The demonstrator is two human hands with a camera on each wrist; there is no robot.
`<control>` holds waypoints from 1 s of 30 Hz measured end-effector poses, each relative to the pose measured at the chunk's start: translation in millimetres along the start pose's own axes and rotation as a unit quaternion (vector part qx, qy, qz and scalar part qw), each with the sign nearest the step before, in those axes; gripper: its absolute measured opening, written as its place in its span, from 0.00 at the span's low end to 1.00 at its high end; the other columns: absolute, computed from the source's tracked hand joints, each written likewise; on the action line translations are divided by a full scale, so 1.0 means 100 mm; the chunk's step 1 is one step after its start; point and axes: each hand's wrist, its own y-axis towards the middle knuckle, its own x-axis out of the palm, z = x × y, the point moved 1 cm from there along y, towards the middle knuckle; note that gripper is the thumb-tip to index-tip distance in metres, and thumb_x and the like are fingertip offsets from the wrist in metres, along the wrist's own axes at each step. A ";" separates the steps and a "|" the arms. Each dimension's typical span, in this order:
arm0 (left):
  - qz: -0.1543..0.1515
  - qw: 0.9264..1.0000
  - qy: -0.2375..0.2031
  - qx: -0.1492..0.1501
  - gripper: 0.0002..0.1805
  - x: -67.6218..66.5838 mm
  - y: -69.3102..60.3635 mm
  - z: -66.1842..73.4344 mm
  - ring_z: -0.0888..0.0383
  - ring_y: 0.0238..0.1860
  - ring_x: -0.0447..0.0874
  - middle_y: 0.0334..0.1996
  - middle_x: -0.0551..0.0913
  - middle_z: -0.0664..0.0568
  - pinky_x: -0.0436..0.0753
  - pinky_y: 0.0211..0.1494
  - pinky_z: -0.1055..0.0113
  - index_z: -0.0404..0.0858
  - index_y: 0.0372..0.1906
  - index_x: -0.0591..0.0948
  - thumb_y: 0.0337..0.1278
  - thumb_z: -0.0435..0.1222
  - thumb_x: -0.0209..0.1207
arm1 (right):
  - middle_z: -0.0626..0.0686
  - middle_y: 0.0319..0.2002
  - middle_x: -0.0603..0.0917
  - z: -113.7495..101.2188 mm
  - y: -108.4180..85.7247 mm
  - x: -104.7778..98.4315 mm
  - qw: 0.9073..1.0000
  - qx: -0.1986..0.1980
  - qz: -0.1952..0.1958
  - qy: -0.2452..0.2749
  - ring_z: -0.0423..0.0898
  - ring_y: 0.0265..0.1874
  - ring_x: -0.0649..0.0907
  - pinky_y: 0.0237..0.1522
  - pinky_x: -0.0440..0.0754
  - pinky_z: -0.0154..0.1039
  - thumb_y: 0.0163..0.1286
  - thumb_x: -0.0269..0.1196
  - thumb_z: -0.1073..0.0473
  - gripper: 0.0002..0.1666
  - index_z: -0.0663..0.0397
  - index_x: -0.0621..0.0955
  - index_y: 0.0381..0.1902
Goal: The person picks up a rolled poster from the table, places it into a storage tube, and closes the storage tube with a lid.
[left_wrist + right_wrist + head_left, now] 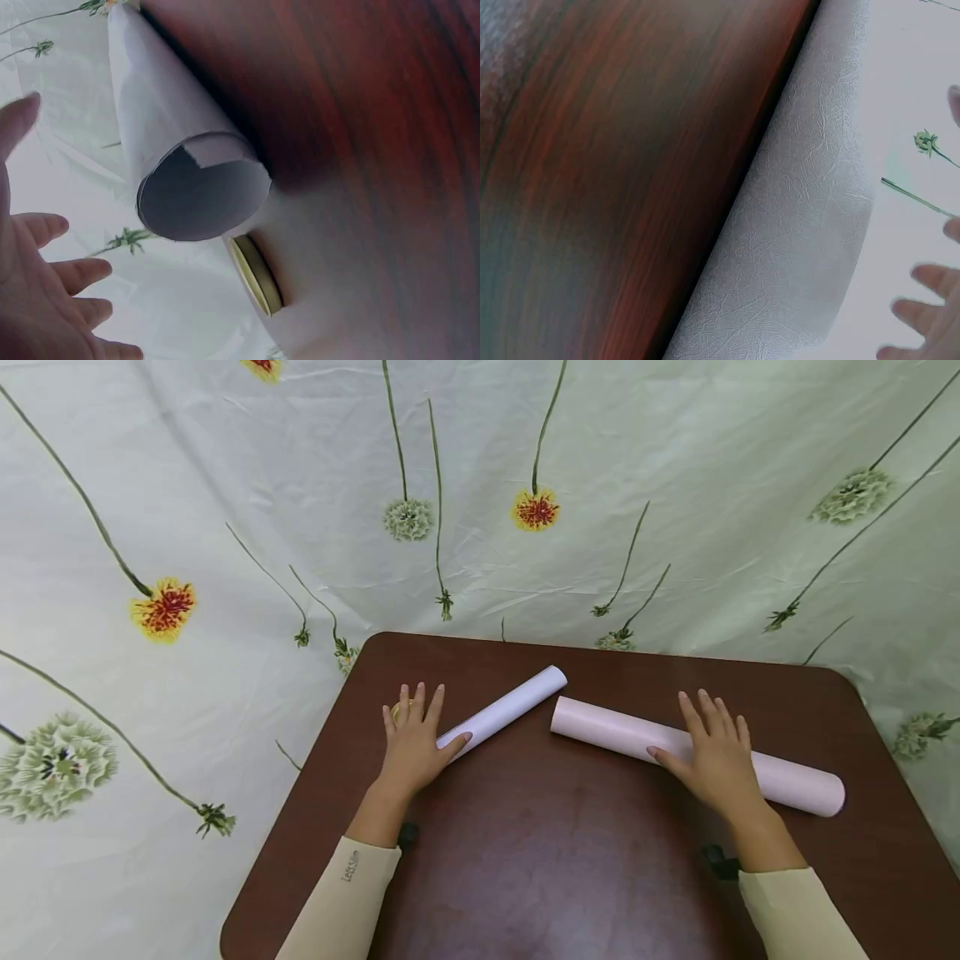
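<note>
My left hand is spread, fingers straight, above the near end of a white paper roll. In the left wrist view that roll shows its hollow end, apart from the hand. A round gold lid lies partly hidden behind the left fingers; its rim shows in the left wrist view. Over a pale pink roll my right hand is held with fingers extended. In the right wrist view the pink roll's textured surface lies clear of the fingers.
Both rolls lie on a dark brown table with rounded corners. Behind it hangs a white flowered cloth. Small dark objects show beside the right wrist and near the left wrist, partly hidden.
</note>
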 end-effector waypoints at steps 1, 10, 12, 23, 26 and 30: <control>0.000 1.000 -0.003 0.004 0.50 0.00 0.00 0.01 0.36 0.82 0.37 0.81 0.51 0.38 0.39 0.77 0.29 0.46 0.81 0.54 0.62 0.63 0.59 | 0.67 0.78 0.55 0.00 0.00 0.00 1.000 -0.012 0.003 0.006 0.71 0.76 0.56 0.71 0.47 0.76 0.64 0.67 0.35 0.59 0.49 0.52 0.82; 0.014 0.999 -0.028 0.019 0.44 0.06 -0.01 0.03 0.37 0.76 0.60 0.74 0.65 0.38 0.63 0.73 0.34 0.42 0.78 0.62 0.63 0.54 0.64 | 0.69 0.69 0.68 -0.01 -0.03 0.06 0.998 -0.059 0.009 0.023 0.70 0.67 0.67 0.66 0.58 0.74 0.61 0.74 0.46 0.55 0.53 0.60 0.79; 0.016 0.999 -0.034 0.020 0.43 0.09 -0.01 0.03 0.36 0.72 0.65 0.72 0.68 0.37 0.67 0.70 0.36 0.41 0.77 0.63 0.62 0.52 0.65 | 0.69 0.69 0.69 0.00 -0.03 0.07 0.998 -0.059 0.008 0.019 0.69 0.67 0.68 0.66 0.59 0.72 0.61 0.73 0.46 0.54 0.54 0.60 0.78; -0.017 0.998 -0.058 0.018 0.38 0.24 -0.07 0.04 0.38 0.67 0.73 0.67 0.73 0.37 0.73 0.65 0.39 0.39 0.71 0.72 0.60 0.53 0.66 | 0.69 0.67 0.70 0.06 -0.02 0.16 0.998 -0.049 -0.021 0.038 0.69 0.67 0.68 0.66 0.59 0.71 0.63 0.72 0.47 0.48 0.59 0.65 0.74; -0.028 0.998 -0.055 0.011 0.38 0.25 -0.07 0.04 0.37 0.66 0.73 0.66 0.73 0.37 0.73 0.65 0.40 0.39 0.70 0.73 0.61 0.54 0.66 | 0.69 0.68 0.69 0.06 -0.01 0.17 0.998 -0.040 -0.032 0.039 0.70 0.67 0.68 0.66 0.59 0.71 0.63 0.72 0.45 0.51 0.58 0.62 0.76; -0.036 0.998 -0.042 0.010 0.37 0.26 -0.08 0.04 0.36 0.63 0.75 0.64 0.75 0.37 0.74 0.64 0.40 0.38 0.70 0.73 0.60 0.51 0.67 | 0.70 0.67 0.69 0.05 0.00 0.17 0.998 -0.030 -0.047 0.036 0.72 0.66 0.68 0.66 0.60 0.72 0.63 0.71 0.42 0.55 0.57 0.59 0.78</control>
